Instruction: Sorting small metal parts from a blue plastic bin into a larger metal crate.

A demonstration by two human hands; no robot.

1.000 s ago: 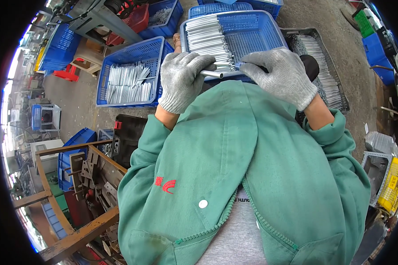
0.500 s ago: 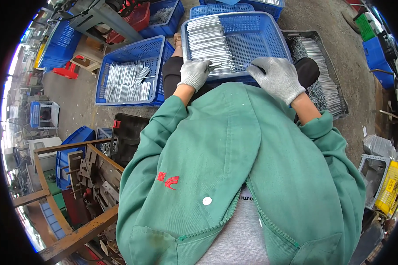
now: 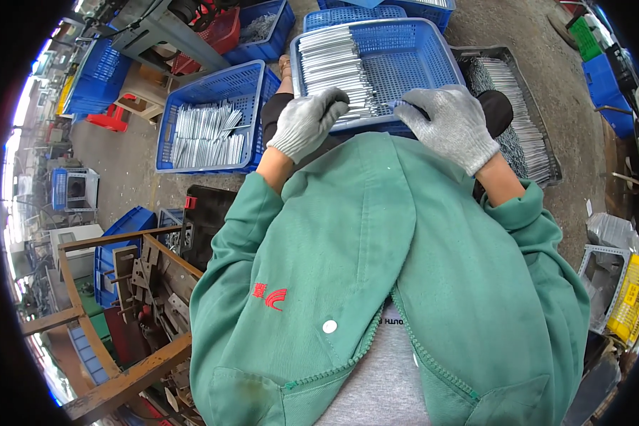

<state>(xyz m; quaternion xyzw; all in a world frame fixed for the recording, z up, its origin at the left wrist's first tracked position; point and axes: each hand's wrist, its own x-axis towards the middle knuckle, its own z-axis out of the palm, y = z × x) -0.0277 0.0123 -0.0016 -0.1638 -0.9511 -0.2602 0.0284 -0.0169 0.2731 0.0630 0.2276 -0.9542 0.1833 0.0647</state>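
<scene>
My left hand (image 3: 308,122), in a grey knit glove, is closed with its fingers curled against the thumb. It hovers over the near left side of a blue plastic basket (image 3: 439,62); whatever is in its grasp is hidden. Thin silvery metal rods (image 3: 332,64) lie stacked side by side in the basket's left half. At the near right rim is my right hand (image 3: 451,124), gloved alike, thumb and fingers bent toward each other. I cannot make out what it holds.
To the left stands a second blue basket (image 3: 169,135) with loose metal rods (image 3: 207,135). A dark crate (image 3: 551,153) full of rods sits at the right. A rusty frame (image 3: 131,369) is at lower left, and a grey machine stand (image 3: 167,35) at upper left.
My left hand has drawn back toward me and slightly left, its fingers curling; the thin pieces at its fingertips no longer show. My right hand has barely moved.
</scene>
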